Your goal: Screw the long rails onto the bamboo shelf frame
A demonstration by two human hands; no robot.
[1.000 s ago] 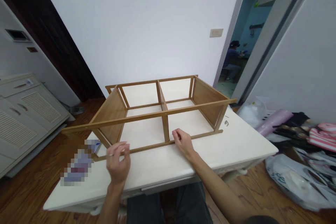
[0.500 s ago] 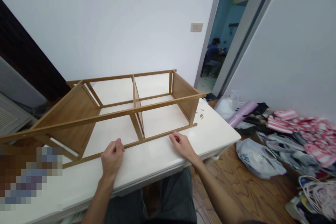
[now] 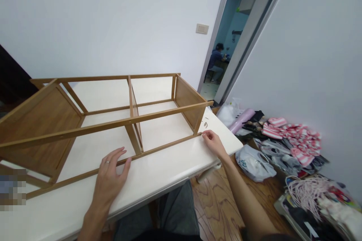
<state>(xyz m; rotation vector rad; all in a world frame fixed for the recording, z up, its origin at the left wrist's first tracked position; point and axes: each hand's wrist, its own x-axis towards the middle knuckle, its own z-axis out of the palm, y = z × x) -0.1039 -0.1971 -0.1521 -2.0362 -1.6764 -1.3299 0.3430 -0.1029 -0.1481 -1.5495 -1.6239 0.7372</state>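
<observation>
The wooden frame (image 3: 130, 122) is laid on its side across the white tabletop (image 3: 161, 163), divided by a middle panel. Its near bottom rail is overlapped by the left hand (image 3: 111, 171), which is held loosely spread, with nothing gripped. The rail's right end is met by the fingertips of the right hand (image 3: 212, 144); whether it is pinched cannot be told. Just beyond, small hardware pieces (image 3: 206, 124) are scattered. On the floor, a plastic bag (image 3: 254, 163) and striped cloth (image 3: 296, 135) are heaped.

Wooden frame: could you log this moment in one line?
Left hand: open, at near lower rail | Right hand: at rail's right end | Wooden frame: on white table
</observation>
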